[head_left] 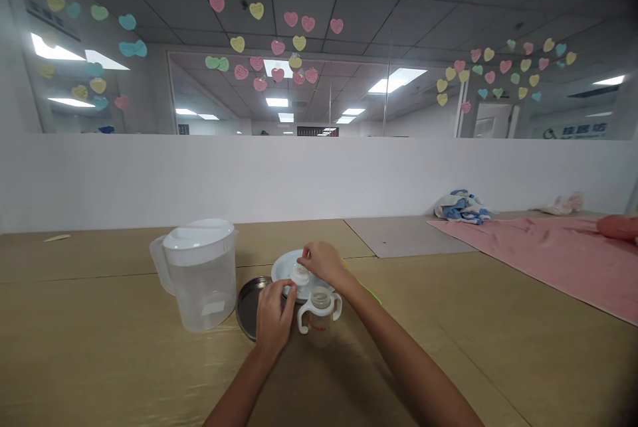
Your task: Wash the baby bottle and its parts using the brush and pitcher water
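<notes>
My left hand (276,315) is closed on the rim of a small white piece (300,277) with a translucent tip, which looks like a baby bottle's nipple and collar. From the far side my right hand (323,261) pinches at the tip of this same piece. Just in front of my hands stands a clear baby bottle (319,331), upright and topless, with two white side handles. Behind the bottle top lies a pale blue plate (282,267), partly covered by my hands.
Left of the hands, a translucent lidded pitcher (207,287) stands beside a round dark metal tray (247,307). A thin yellow-green item (373,295) sticks out past my right wrist. Farther right are a pink cloth (543,257) and a crumpled blue-white cloth (461,206). A white wall (299,178) bounds the back.
</notes>
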`<state>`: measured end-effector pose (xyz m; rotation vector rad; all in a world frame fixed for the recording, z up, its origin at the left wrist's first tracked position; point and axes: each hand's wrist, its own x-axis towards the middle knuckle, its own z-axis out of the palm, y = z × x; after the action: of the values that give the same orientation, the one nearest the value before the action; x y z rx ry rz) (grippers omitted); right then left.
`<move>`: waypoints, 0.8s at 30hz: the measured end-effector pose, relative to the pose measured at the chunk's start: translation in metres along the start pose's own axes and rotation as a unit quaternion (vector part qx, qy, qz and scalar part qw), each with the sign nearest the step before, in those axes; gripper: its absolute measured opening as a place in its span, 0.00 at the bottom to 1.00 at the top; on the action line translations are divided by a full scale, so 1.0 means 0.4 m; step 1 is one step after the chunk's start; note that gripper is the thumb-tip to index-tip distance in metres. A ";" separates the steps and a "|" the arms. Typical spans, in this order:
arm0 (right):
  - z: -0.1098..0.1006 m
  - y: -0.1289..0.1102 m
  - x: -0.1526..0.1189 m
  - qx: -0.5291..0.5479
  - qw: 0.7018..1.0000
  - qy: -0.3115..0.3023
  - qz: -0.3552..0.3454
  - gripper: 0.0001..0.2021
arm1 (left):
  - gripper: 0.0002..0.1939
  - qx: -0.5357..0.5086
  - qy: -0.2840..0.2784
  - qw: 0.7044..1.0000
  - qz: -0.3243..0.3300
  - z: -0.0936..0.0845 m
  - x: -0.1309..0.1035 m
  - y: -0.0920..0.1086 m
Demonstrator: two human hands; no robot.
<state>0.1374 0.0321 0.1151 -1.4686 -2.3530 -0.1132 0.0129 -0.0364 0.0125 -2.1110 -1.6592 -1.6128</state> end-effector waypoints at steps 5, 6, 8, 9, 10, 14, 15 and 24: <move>-0.031 -0.050 -0.026 0.076 0.996 0.019 -0.035 0.11 | 0.23 -0.017 0.115 0.992 -0.055 0.002 0.011 -0.024; -0.035 -0.061 -0.034 0.091 0.995 0.016 -0.048 0.11 | 0.26 -0.017 0.123 0.991 -0.054 0.003 0.013 -0.027; -0.039 -0.080 -0.050 0.115 0.989 -0.001 -0.091 0.11 | 0.27 -0.014 0.120 0.992 -0.037 0.004 0.014 -0.030; -0.038 -0.086 -0.057 0.123 0.985 -0.010 -0.118 0.10 | 0.25 -0.012 0.113 0.993 -0.026 0.003 0.013 -0.031; -0.035 -0.091 -0.063 0.125 0.982 -0.017 -0.142 0.09 | 0.23 -0.011 0.105 0.994 -0.018 0.002 0.013 -0.031; -0.011 -0.088 -0.072 0.101 0.978 0.000 -0.185 0.15 | 0.19 -0.013 0.095 0.995 -0.011 -0.006 0.011 -0.032; -0.005 -0.086 -0.071 0.095 0.978 -0.003 -0.186 0.17 | 0.19 -0.013 0.096 0.995 -0.012 -0.008 0.011 -0.033; -0.027 -0.086 -0.078 0.042 0.972 -0.072 -0.219 0.14 | 0.18 -0.002 0.090 0.996 0.010 -0.004 -0.001 -0.035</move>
<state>0.1222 -0.0128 0.1185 -0.9265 -2.7282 -0.0175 0.0019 -0.0313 0.0053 -1.9133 -1.5756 -1.7427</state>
